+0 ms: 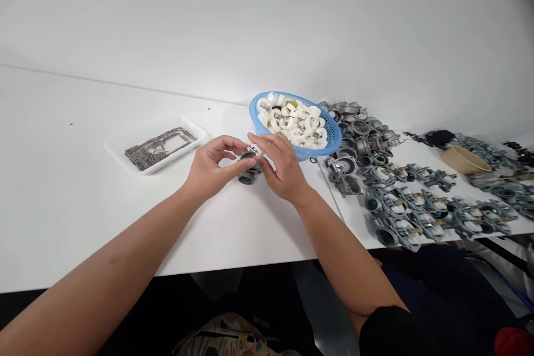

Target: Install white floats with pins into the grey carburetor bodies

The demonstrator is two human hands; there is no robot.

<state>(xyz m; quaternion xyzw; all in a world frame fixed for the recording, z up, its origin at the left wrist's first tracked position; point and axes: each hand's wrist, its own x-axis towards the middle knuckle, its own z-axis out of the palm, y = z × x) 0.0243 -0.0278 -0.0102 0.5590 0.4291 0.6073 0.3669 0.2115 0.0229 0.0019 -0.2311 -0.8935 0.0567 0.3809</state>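
- Carburetor body (247, 178) sits on the white table (83, 206) between the two hands, its round mouth facing six o'clock; a white piece (259, 152) shows on its upper side, partly hidden by fingers.
- Left hand (214, 166) comes in from nine o'clock, half curled, thumb stretched over the body; whether it grips anything, I cannot tell.
- Right hand (281, 162) bends around the body from three o'clock, close to the left; its grip is hidden too.
- Black ring (311, 161) lies between two and three o'clock, just beside the basket.
- Blue basket (319, 151), between one and two o'clock, is heaped with white ring-like parts (292, 122).
- White tray (199, 129), between nine and ten o'clock, holds thin metal pins (146, 157).
- Grey metal castings (361, 130) pile up between two and three o'clock.
- Rows of bodies with white parts (434, 211) stand just past three o'clock.
- Tan bowl (465, 161) rests farther off at three o'clock.
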